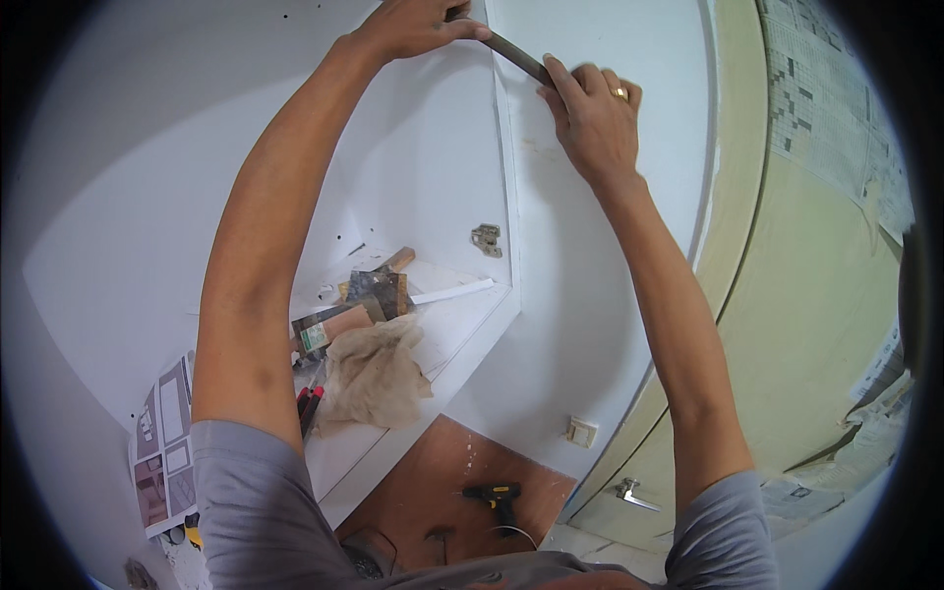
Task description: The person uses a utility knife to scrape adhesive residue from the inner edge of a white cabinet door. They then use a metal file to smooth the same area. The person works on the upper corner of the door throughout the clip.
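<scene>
A dark, narrow, flat bar that looks like a flat file [518, 59] slants across the upright front edge of a white cabinet panel [505, 187], high in the head view. My left hand [418, 28] is closed round its upper left end, partly cut off by the top of the picture. My right hand [600, 113], with a ring on one finger, grips the lower right end between thumb and fingers. Both arms are raised. Lower on the same panel, a metal hinge [486, 240] is fixed near the edge.
On the white cabinet base lie a crumpled beige cloth [379, 379], scrapers or similar flat tools [379, 290] and red-handled pliers [309, 405]. A yellow and black cordless drill [497, 500] is on the brown floor. At right stands a pale door with a lever handle [634, 495], partly papered over.
</scene>
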`<state>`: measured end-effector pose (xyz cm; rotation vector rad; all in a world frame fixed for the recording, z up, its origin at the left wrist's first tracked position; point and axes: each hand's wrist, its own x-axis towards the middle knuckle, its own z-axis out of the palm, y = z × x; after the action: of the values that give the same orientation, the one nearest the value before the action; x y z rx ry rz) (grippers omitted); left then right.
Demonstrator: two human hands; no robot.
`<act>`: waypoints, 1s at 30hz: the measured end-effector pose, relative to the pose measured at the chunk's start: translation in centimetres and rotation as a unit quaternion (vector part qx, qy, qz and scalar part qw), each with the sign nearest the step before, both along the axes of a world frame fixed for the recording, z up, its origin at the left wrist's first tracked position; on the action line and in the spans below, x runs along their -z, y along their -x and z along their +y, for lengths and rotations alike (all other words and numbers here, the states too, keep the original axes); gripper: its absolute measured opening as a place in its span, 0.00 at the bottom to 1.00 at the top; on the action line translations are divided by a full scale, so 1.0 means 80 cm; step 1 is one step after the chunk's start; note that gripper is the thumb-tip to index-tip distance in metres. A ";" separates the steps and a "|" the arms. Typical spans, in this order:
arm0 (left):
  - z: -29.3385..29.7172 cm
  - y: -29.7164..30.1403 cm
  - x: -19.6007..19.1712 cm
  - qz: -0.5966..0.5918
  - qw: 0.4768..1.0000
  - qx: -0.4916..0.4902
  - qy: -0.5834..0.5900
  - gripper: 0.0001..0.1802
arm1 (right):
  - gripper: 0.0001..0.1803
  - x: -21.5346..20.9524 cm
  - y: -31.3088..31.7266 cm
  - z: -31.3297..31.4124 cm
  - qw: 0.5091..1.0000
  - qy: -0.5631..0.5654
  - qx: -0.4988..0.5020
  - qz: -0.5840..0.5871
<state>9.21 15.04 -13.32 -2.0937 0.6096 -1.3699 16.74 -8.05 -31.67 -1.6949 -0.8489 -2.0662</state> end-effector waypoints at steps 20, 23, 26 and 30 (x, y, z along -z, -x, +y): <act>0.009 -0.078 0.011 -0.165 0.958 0.181 0.151 0.18 | 0.19 -0.034 -0.010 0.017 0.992 -0.114 0.048 -0.030; 0.004 -0.103 0.009 -0.267 0.949 0.136 0.102 0.14 | 0.18 -0.036 -0.016 0.018 0.991 -0.108 0.074 -0.025; -0.010 -0.105 0.014 -0.278 0.941 0.115 0.154 0.13 | 0.18 -0.033 -0.017 0.019 0.990 -0.113 0.085 -0.029; -0.006 -0.109 0.019 -0.282 0.940 0.120 0.149 0.13 | 0.18 -0.037 -0.017 0.019 0.987 -0.116 0.090 -0.059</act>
<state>17.89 14.55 -14.86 -1.7360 0.4370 -2.2068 18.13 -6.55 -28.67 -1.5860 -0.4795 -2.3020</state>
